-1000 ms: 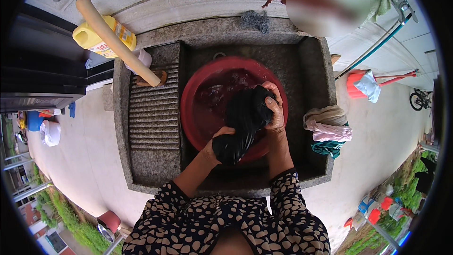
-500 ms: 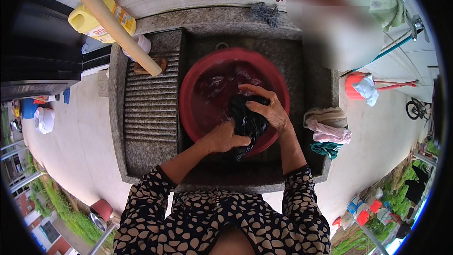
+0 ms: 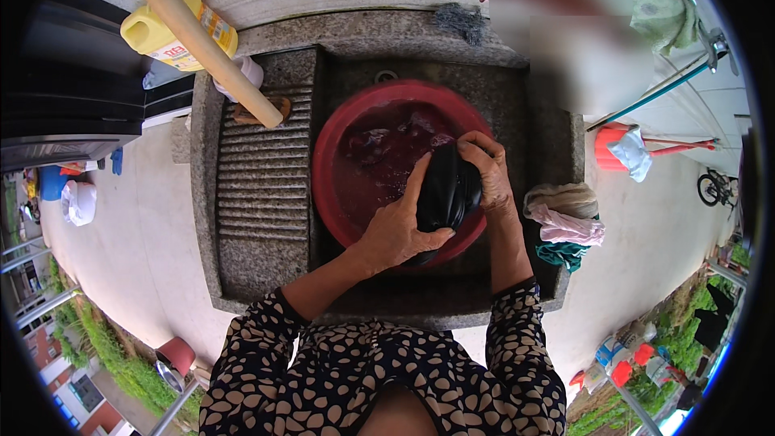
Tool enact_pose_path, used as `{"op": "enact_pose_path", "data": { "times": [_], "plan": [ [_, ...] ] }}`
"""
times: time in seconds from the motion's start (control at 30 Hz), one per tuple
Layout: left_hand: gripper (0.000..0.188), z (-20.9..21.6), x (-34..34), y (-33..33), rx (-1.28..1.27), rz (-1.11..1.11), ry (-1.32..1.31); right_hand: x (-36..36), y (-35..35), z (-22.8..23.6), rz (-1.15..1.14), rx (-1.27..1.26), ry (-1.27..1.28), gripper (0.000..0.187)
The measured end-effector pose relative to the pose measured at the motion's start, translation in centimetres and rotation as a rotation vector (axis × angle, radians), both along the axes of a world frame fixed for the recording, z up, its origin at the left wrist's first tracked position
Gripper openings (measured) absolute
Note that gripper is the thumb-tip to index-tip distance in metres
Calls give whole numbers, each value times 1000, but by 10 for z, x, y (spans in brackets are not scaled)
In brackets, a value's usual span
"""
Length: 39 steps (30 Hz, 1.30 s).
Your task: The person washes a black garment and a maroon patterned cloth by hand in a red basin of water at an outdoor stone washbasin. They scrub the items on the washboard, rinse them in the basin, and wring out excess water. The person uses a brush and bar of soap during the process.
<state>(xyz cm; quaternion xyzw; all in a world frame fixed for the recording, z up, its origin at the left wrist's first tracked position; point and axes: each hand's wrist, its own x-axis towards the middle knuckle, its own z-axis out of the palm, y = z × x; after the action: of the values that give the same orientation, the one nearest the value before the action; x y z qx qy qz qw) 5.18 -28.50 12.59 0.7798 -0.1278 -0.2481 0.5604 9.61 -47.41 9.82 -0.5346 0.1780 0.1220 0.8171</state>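
A wet black cloth [image 3: 446,190], bunched and glossy, is held between my two hands over the right side of a red basin [image 3: 326,153]. My left hand [image 3: 397,230] grips it from the left, thumb along its near end. On its right, my right hand [image 3: 490,173] has fingers curled over the far end. Dark reddish water [image 3: 363,186] fills part of the basin, with crumpled dark cloth [image 3: 375,141] lying in it. The basin stands in a grey stone sink [image 3: 355,297]. The kind of garment cannot be made out.
Left of the basin is a ribbed washboard [image 3: 262,186] with a brown brush [image 3: 278,109] on it. A beige pipe [image 3: 202,36] slants above, by a yellow jug [image 3: 149,36]. Folded cloths [image 3: 569,222] lie on the right rim. A red bucket [image 3: 611,148] stands farther right.
The black cloth has been gathered into a tighter bundle and lifted slightly to the right. My left hand has moved up onto its side; my right hand has shifted right and curled round its end.
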Motion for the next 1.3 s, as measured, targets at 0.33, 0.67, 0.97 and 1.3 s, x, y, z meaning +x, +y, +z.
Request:
{"op": "enact_pose_path", "data": {
  "times": [0.33, 0.67, 0.97, 1.3],
  "plan": [
    [76, -46, -1, -12, 632, -308, -251, -5, 26, -22, 165, -787, -192, 24],
    [91, -45, -2, 5, -226, 210, -32, -5, 7, 15, -16, -480, -220, 18],
    [87, -44, -22, 13, -1223, 264, 1123, -35, 57, 78, -77, -925, -1226, 22],
    [36, -33, -4, 25, -1497, 486, 997, -65, 58, 85, -389, -699, -736, 20]
  ]
}}
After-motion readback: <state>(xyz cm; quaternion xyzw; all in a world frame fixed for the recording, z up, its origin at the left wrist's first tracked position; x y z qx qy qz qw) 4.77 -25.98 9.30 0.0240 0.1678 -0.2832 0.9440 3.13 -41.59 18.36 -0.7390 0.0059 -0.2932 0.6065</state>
